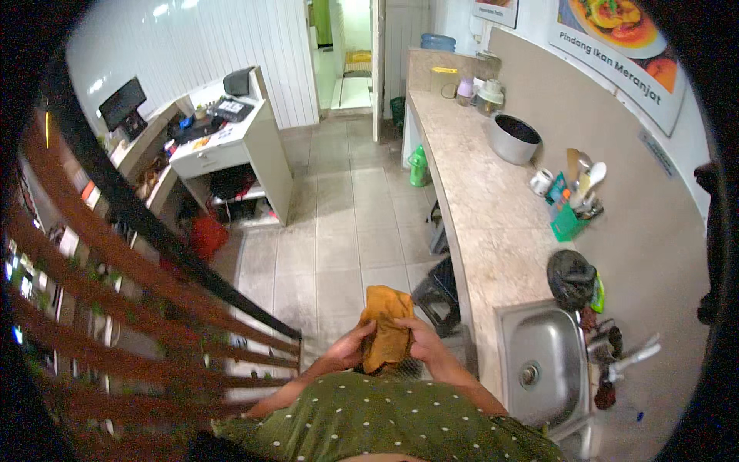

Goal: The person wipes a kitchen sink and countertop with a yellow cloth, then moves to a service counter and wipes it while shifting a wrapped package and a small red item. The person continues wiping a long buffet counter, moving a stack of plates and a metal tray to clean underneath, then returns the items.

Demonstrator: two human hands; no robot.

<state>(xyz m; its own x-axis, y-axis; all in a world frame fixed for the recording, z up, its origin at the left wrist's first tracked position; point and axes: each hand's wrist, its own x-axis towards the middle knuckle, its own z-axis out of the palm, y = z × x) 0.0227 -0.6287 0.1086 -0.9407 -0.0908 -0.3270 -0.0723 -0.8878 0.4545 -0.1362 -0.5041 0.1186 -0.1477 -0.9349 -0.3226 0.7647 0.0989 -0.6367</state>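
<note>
An orange-yellow cloth point(387, 327), folded and stained dark in places, is held up in front of my body between both hands. My left hand point(354, 344) grips its left edge, with the thumb on top. On the opposite edge, my right hand point(420, 339) pinches the cloth the same way. The fingers under the cloth are hidden. Below it, something dark shows near the floor, too covered to make out.
To the right runs a stone-topped counter point(485, 185) with a steel sink point(531, 381), a grey pot point(516, 140) and a green utensil holder point(568, 223). A dark stool point(440, 296) stands beneath. At left are a slatted railing point(173, 239) and a white desk point(265, 146).
</note>
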